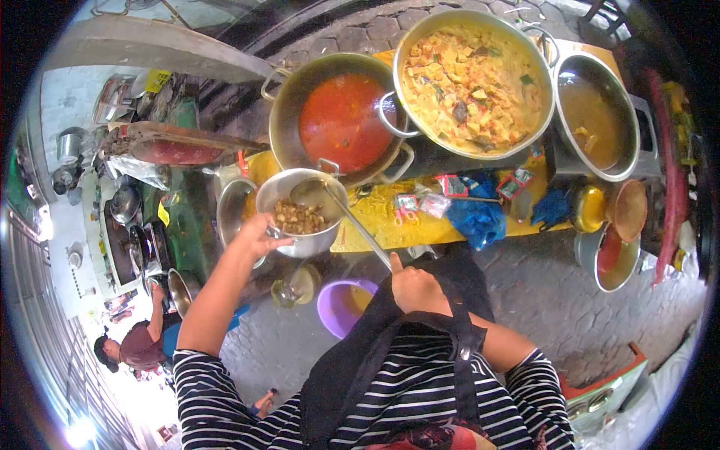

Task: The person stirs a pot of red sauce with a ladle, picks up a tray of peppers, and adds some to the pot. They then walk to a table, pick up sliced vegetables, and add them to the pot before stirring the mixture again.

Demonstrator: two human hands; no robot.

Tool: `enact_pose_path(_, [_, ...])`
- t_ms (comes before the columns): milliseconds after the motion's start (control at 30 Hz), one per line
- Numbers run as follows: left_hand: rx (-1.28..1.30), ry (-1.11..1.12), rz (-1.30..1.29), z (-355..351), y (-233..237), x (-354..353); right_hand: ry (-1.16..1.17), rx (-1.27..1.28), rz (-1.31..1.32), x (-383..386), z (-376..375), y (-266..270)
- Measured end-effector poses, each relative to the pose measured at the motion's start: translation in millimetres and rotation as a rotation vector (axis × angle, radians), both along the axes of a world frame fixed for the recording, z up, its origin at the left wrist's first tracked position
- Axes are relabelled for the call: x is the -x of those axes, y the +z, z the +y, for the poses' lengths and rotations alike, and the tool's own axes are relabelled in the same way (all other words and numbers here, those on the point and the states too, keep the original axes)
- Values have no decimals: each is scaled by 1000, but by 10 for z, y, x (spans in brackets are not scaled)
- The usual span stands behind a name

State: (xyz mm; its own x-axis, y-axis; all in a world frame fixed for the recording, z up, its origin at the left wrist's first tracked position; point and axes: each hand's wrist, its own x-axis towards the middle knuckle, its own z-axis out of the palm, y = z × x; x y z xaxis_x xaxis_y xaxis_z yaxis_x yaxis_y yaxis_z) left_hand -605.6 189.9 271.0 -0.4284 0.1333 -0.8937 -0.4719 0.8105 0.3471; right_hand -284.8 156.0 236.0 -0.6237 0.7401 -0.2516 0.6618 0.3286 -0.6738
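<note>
My left hand (pixel 259 238) grips the near-left rim of a silver pot (pixel 319 241) with brown chunks of food (pixel 298 217) in it. In my right hand (pixel 420 287) is the long metal handle of a ladle (pixel 365 234), whose bowl end lies inside that pot. Just behind stands a large pot of red broth (pixel 345 120). To its right, a wide pot (pixel 400 56) holds a yellow stew (pixel 472 86) with chunks and green leaves.
A basin of brown liquid (pixel 600 124) stands at the back right. Blue plastic bags (pixel 480 217) and small packets lie on the yellow tabletop (pixel 375 219). A purple bucket (pixel 330 311) is on the floor. At far left, another person (pixel 142 345) is near a pan.
</note>
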Motion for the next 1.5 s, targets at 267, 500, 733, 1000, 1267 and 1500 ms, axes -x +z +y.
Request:
enact_pose_path(267, [-351,324,-206,-889,-332,116,152,-128,-91,-91,-6,-40])
enact_pose_path(500, [-623,517,-282,-1495,-738,-140,100,-111,-49,-129,-174,21])
enact_pose_path(733, [-778,613,-285,-1909,-881,-176,-112,-111,140,88,19,234])
enact_pose_path(1000, [-710,742,-108,-2692,-884,-361,69,-232,-427,235,413,-133])
enact_pose_path(1267, [-534,828,15,-3366,-838,-600,47,-254,-507,806,681,-820])
enact_pose_path(1500, [-482,935,3,-3445,-626,-763,10,-294,-349,1364,957,-1064])
